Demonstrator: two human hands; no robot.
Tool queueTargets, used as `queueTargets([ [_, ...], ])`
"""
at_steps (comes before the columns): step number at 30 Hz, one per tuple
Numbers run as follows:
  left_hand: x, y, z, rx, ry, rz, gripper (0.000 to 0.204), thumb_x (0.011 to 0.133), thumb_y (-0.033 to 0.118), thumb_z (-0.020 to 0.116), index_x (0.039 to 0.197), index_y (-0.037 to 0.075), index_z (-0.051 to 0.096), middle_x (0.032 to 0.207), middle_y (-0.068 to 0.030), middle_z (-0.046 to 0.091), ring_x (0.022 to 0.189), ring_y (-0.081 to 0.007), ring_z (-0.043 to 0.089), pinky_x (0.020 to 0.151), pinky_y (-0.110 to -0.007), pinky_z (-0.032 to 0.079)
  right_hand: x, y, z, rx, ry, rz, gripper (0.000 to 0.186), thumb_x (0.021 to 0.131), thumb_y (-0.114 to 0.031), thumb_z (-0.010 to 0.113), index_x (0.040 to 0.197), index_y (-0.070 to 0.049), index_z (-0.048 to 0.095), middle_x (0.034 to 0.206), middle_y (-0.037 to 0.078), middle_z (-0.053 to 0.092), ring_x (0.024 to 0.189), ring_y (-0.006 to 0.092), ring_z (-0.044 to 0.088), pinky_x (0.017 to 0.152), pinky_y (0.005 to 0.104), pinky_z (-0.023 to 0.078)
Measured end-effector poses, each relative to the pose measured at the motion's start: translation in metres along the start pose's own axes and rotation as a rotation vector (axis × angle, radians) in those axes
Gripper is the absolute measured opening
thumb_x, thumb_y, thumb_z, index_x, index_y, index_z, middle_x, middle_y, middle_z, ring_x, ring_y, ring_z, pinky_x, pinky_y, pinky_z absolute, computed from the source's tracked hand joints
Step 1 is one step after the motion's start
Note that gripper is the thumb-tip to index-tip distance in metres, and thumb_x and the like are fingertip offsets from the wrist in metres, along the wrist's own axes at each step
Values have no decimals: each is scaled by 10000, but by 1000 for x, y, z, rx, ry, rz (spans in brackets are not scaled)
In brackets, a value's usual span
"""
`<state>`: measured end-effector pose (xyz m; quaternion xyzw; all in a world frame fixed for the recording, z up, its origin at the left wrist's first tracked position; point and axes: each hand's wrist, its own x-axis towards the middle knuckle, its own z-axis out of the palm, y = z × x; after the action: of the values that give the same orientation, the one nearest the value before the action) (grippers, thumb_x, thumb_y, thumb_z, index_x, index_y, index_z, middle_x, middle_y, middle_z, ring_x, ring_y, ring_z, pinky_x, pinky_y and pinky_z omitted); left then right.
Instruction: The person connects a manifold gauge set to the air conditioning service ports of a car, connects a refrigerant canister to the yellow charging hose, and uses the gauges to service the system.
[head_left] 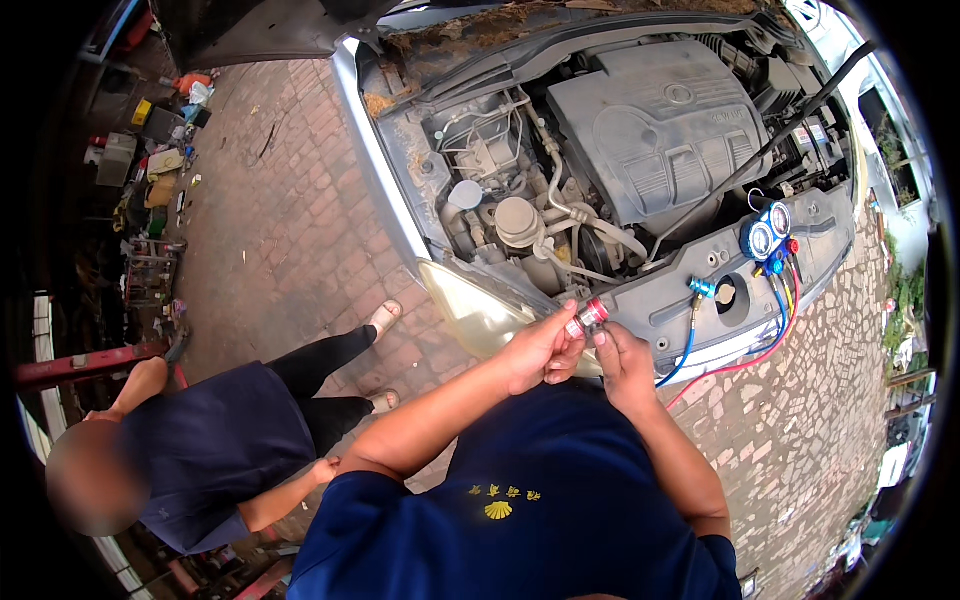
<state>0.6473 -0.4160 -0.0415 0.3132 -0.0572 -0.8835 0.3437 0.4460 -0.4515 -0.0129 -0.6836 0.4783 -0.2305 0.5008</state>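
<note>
A red-and-silver hose coupler [588,318] is held in front of my chest, over the front edge of the car. My left hand [545,350] is closed around its left side, thumb on top. From the right, the fingers of my right hand [625,365] grip its lower end. A red hose [705,374] runs down from the manifold gauge set [767,235] and passes out of sight behind my right arm. The blue coupler [703,289] lies on the front panel, with a blue hose [690,340] hanging from it.
The engine bay lies open, with a dusty engine cover [665,130] and a prop rod [745,170] slanting across it. A co-worker in dark clothes [215,440] stands close on my left. Clutter and a red metal beam [90,362] line the far left of the brick paving [290,215].
</note>
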Motion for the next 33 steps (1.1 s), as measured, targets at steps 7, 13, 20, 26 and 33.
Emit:
queueTargets([
  [7, 20, 11, 6, 1162, 652, 831, 391, 1091, 345, 549, 899, 6, 569, 682, -100, 515, 610, -202, 522, 590, -402, 436, 36, -9, 16, -7, 63, 17, 346, 1080, -345, 574, 1002, -18, 657, 758, 233, 639, 705, 461, 654, 621, 464, 506],
  [13, 21, 59, -8, 611, 226, 432, 461, 1123, 391, 489, 819, 48, 541, 657, -4, 537, 577, -116, 513, 531, -310, 388, 49, -1, 5, 12, 54, 45, 421, 1111, -382, 533, 990, 4, 648, 700, 61, 584, 629, 146, 523, 603, 333, 455],
  [20, 13, 279, -136, 2158, 1167, 742, 243, 923, 259, 696, 1037, 46, 675, 1003, -183, 715, 913, -380, 722, 771, -501, 569, 38, 14, 4, 219, 62, 137, 427, 1119, -381, 527, 904, -23, 614, 685, -46, 473, 619, 77, 418, 561, 281, 360],
  [26, 58, 342, -154, 2533, 1128, 21, 224, 920, 156, 633, 1064, 66, 778, 1126, -155, 767, 1017, -341, 758, 844, -453, 613, 25, 6, -4, 31, 39, 168, 349, 1087, -335, 574, 1029, -4, 668, 787, 231, 663, 722, 416, 674, 673, 428, 528],
  [33, 74, 359, -162, 2631, 1065, -281, 282, 957, 119, 572, 1095, 95, 817, 1166, -146, 775, 1077, -318, 760, 873, -430, 614, 13, 16, -7, 22, 65, 132, 321, 1092, -283, 564, 1044, 17, 671, 771, 225, 647, 693, 398, 646, 659, 424, 510],
])
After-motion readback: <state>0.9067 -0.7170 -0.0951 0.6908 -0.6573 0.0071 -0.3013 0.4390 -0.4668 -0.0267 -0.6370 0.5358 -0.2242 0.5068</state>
